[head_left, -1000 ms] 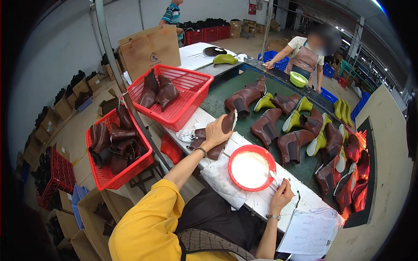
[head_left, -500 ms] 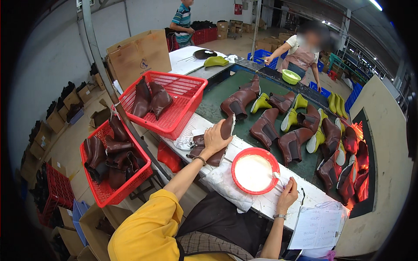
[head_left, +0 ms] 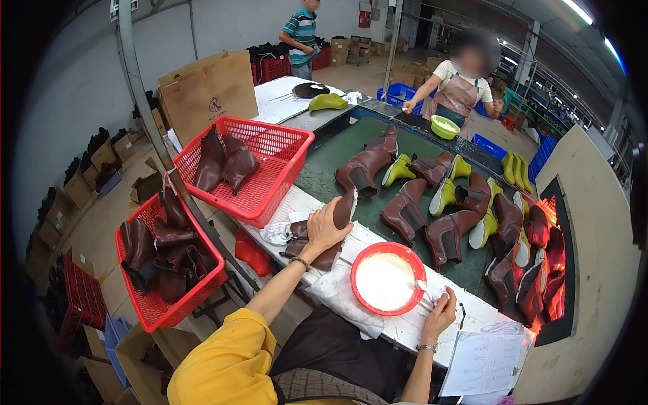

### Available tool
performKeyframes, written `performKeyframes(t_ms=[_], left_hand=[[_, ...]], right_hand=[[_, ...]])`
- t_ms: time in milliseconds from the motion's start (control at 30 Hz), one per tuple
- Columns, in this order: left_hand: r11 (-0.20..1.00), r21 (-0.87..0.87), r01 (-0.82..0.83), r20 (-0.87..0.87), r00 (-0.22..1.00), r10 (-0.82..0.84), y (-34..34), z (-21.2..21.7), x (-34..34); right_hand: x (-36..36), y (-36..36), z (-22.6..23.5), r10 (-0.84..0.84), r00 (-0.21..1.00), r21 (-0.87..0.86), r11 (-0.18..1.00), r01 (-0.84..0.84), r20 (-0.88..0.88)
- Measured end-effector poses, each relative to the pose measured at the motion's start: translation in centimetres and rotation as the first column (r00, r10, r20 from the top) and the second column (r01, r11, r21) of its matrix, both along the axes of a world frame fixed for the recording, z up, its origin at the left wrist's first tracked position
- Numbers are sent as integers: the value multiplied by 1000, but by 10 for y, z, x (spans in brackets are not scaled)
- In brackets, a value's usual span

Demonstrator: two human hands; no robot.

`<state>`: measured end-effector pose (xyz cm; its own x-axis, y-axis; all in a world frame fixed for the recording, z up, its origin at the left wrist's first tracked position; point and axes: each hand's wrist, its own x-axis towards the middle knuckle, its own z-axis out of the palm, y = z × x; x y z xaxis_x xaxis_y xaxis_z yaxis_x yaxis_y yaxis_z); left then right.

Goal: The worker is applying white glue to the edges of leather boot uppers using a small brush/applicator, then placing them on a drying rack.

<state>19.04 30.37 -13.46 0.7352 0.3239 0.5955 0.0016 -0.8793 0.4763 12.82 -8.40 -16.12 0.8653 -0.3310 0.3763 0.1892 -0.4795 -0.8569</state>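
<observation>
My left hand [head_left: 326, 228] is closed round a brown ankle boot [head_left: 345, 208], whose pale sole edge faces to the right. Under that hand, more brown boot leather [head_left: 328, 259] lies on the white bench top. Just right of them stands a red bowl [head_left: 421, 264] with white liquid [head_left: 383, 280] inside. My right hand [head_left: 440, 314] pinches a small white-coated brush [head_left: 424, 287] at the bowl's right rim; its fingers partly hide the handle.
Two red baskets [head_left: 297, 152] of brown boots stand at left beside a metal post [head_left: 138, 88]. Brown and lime-green boots [head_left: 403, 210] cover the green conveyor belt [head_left: 331, 169], leading into a glowing opening [head_left: 555, 256]. Written sheets [head_left: 482, 358] lie at right. A co-worker [head_left: 459, 94] stands opposite.
The whole view has shifted slightly. My hands keep their holds on the boot and the brush. The co-worker opposite has raised the hand on the right side of the picture.
</observation>
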Motion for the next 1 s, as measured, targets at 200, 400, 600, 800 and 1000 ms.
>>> performKeyframes(t_ms=[200,400,600,800,1000], left_hand=[[1000,0,9,25,1000,-9,0,-1,1],[1000,21,2,17,1000,-3,-2,1,0],[1000,29,-7,-15,1000,7,-3,2,0],[998,54,-17,-2,1000,17,-5,7,-1],[999,53,11,17,1000,-12,-10,6,3]], right_hand=[[1,0,1,-1,1000,34,999,0,5],[3,-4,-7,32,999,45,998,-31,-24],[3,-5,-6,45,999,9,999,-45,-27],[4,-2,-4,0,999,82,997,3,-35],[6,-8,-9,-22,1000,32,999,21,14]])
